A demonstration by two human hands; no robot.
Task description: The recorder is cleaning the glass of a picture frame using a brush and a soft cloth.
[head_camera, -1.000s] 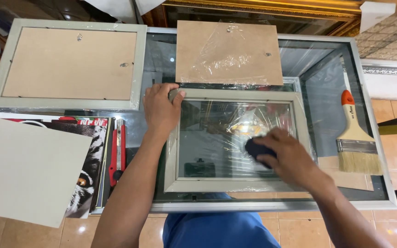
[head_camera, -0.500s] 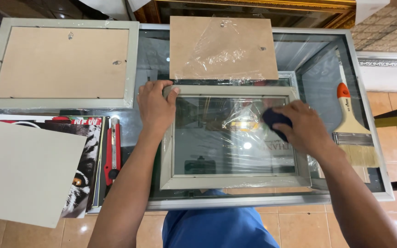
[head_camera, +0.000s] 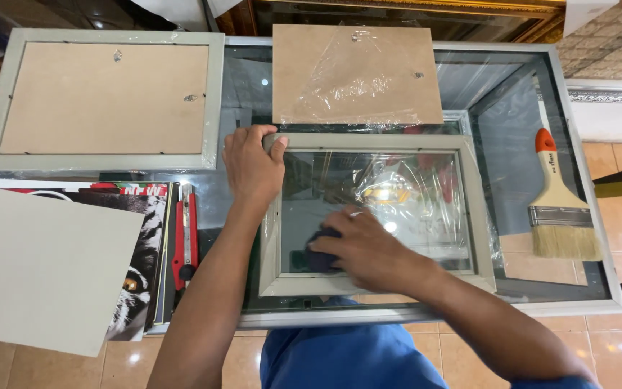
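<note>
A grey picture frame (head_camera: 478,216) with a glass pane and loose plastic film lies face down on a glass table (head_camera: 584,302). My left hand (head_camera: 252,164) presses on the frame's top left corner and holds it steady. My right hand (head_camera: 360,246) is closed on a dark cloth (head_camera: 319,261) and rests on the glass near the frame's lower left. A brown backing board (head_camera: 358,72) wrapped in clear film lies just beyond the frame.
A second grey frame (head_camera: 102,97), back side up, lies at the far left. A wide paintbrush (head_camera: 561,209) with a wooden handle rests at the right. A red utility knife (head_camera: 185,238), printed posters (head_camera: 138,245) and a pale card sheet (head_camera: 37,266) sit at the left.
My right hand has swept the dark cloth from the pane's upper right down to its lower left. The left hand has stayed on the frame's top left corner.
</note>
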